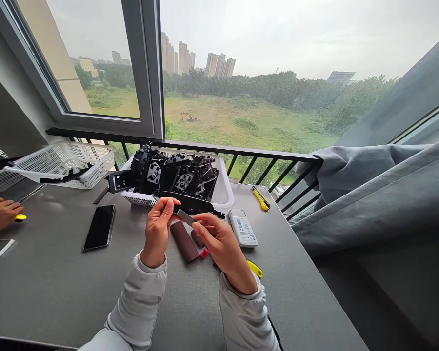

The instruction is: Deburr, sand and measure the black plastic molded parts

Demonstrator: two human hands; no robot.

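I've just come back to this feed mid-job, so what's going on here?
A person's right hand pinches a flat grey strip. Its far end meets the left hand, which seems to hold a small black piece. On the table below lies a dark brown piece. Just beyond, a white basket is heaped with black parts. At the left edge, another person's hand rests by something yellow.

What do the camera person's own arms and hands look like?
The left sleeve and right sleeve are pale grey, loose and wrinkly, gathered at the ends. The left hand and right hand wear no gloves, and no rings show.
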